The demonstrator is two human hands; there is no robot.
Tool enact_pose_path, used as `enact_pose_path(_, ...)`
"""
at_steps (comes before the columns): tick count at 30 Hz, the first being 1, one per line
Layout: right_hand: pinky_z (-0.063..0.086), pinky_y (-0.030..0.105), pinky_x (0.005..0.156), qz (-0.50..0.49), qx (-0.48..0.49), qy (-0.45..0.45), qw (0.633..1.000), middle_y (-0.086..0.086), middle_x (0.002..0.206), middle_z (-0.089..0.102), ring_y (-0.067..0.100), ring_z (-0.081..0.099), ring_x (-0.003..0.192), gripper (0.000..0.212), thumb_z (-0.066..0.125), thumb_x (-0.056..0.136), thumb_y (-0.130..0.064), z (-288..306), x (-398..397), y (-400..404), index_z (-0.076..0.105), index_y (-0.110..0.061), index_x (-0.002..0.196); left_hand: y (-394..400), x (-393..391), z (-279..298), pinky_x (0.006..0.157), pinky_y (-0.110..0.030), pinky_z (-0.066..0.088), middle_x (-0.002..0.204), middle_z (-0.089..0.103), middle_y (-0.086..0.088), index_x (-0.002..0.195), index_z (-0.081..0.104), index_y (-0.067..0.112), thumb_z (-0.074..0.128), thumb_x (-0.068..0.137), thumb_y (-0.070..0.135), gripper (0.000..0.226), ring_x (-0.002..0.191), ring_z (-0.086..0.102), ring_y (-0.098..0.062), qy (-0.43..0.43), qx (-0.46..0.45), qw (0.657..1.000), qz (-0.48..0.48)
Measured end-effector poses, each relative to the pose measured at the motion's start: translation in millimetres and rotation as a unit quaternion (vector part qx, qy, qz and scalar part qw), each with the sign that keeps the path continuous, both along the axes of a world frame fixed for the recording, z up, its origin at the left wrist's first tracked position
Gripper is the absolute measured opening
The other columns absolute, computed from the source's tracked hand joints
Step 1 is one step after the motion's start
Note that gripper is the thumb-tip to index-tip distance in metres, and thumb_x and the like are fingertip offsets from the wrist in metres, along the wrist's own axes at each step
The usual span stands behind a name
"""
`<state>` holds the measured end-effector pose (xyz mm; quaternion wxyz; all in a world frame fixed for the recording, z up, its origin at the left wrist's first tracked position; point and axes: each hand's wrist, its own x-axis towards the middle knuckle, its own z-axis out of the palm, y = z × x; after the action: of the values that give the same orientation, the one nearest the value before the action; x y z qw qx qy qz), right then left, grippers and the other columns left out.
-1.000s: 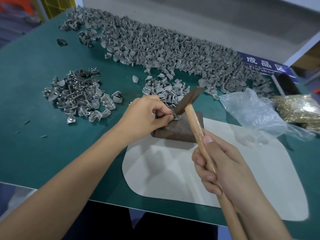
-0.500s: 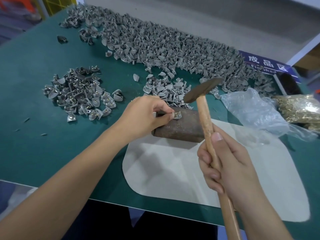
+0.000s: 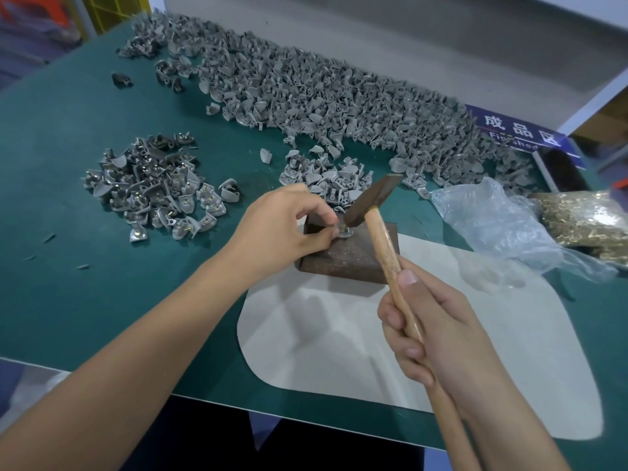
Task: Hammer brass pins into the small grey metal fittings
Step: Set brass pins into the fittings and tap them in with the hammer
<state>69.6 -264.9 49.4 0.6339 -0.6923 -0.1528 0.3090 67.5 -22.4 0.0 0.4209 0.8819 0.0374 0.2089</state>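
Observation:
My left hand (image 3: 282,229) pinches a small grey fitting (image 3: 344,230) with a brass pin in it, held on top of a rusty brown metal block (image 3: 346,260). My right hand (image 3: 438,331) grips the wooden handle of a hammer (image 3: 384,246). The dark hammer head (image 3: 372,198) is down at the fitting, its lower end touching or just above the pin.
A long heap of grey fittings (image 3: 339,107) runs across the back of the green table (image 3: 68,283). A smaller pile with brass pins (image 3: 153,188) lies at left. A bag of brass pins (image 3: 588,219) and clear plastic (image 3: 492,219) are at right. A grey mat (image 3: 339,351) lies under the block.
The hammer head rose off the fitting half a second ago and has come back down onto it. My left hand has kept its pinch on the fitting.

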Motion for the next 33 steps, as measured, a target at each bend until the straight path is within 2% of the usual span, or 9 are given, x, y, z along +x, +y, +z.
enact_pose_path(4,0.032,0.015,0.042,-0.01,0.007,0.005,1.0,0.001,0.07,0.046,0.011,0.029,0.045,0.037,0.051,0.098,-0.044,2,1,-1,0.071,-0.039,0.128,0,0,1,0.064,-0.022,0.034,0.075,0.055,0.031,0.084,0.076,0.034,0.083,0.082,0.029,0.009,0.072,0.052,0.001,0.014,-0.004,1.0,0.003)
enact_pose_path(7,0.033,0.017,0.044,-0.025,0.0,-0.056,0.998,0.0,0.069,0.045,0.012,0.029,0.044,0.036,0.046,0.102,-0.042,2,-3,0,0.069,-0.038,0.129,0,0,2,0.06,-0.016,0.03,0.075,0.054,0.038,0.083,0.075,0.037,0.082,0.084,0.032,0.008,0.069,0.051,0.006,0.023,0.005,1.0,-0.004)
enact_pose_path(13,0.03,0.015,0.039,-0.006,-0.01,0.003,1.0,0.0,0.068,0.045,0.01,0.029,0.044,0.028,0.049,0.108,-0.037,6,3,-2,0.074,-0.038,0.121,3,2,1,0.059,-0.005,0.031,0.075,0.059,0.037,0.08,0.076,0.038,0.083,0.083,0.031,0.01,0.068,0.053,0.012,0.037,-0.011,0.999,-0.002)
enact_pose_path(17,0.032,0.016,0.043,-0.034,0.019,-0.036,0.999,0.003,0.07,0.044,0.011,0.028,0.043,0.026,0.048,0.103,-0.042,9,3,-2,0.074,-0.038,0.101,2,2,1,0.063,-0.005,0.032,0.073,0.062,0.025,0.08,0.077,0.037,0.083,0.083,0.034,0.007,0.072,0.055,0.01,0.04,-0.009,0.999,-0.001)
enact_pose_path(22,0.031,0.015,0.04,0.006,0.002,0.001,1.0,0.002,0.07,0.045,0.011,0.028,0.045,0.033,0.05,0.1,-0.044,5,0,-3,0.073,-0.039,0.123,3,2,1,0.065,-0.014,0.037,0.077,0.065,0.023,0.08,0.075,0.041,0.082,0.084,0.033,0.011,0.075,0.058,0.006,0.038,-0.007,0.999,-0.002)
enact_pose_path(27,0.032,0.016,0.043,-0.023,0.046,-0.028,0.998,0.004,0.071,0.044,0.012,0.027,0.043,0.027,0.047,0.104,-0.042,3,-7,-2,0.073,-0.036,0.107,3,2,0,0.061,-0.006,0.033,0.074,0.062,0.03,0.082,0.078,0.036,0.082,0.084,0.032,0.006,0.072,0.056,0.011,0.028,0.007,1.0,-0.002)
enact_pose_path(30,0.031,0.015,0.042,0.0,0.013,-0.004,1.0,0.004,0.072,0.044,0.012,0.028,0.045,0.03,0.05,0.1,-0.045,1,-5,-1,0.073,-0.038,0.118,4,2,1,0.063,-0.01,0.034,0.077,0.064,0.025,0.083,0.077,0.036,0.083,0.084,0.032,0.007,0.073,0.057,0.01,0.032,0.005,0.999,-0.006)
enact_pose_path(32,0.032,0.015,0.042,0.018,-0.004,0.002,1.0,0.003,0.071,0.044,0.012,0.029,0.045,0.035,0.051,0.1,-0.044,2,-2,-3,0.071,-0.037,0.128,5,1,1,0.062,-0.007,0.032,0.076,0.064,0.025,0.083,0.076,0.038,0.083,0.084,0.031,0.01,0.073,0.057,0.011,0.031,0.008,0.999,-0.007)
enact_pose_path(33,0.033,0.015,0.042,0.015,0.002,-0.001,1.0,0.004,0.071,0.044,0.012,0.029,0.045,0.034,0.051,0.1,-0.043,3,-1,-4,0.072,-0.037,0.126,5,1,1,0.061,-0.005,0.032,0.074,0.062,0.026,0.083,0.076,0.038,0.083,0.084,0.03,0.01,0.071,0.055,0.012,0.029,0.012,0.999,-0.007)
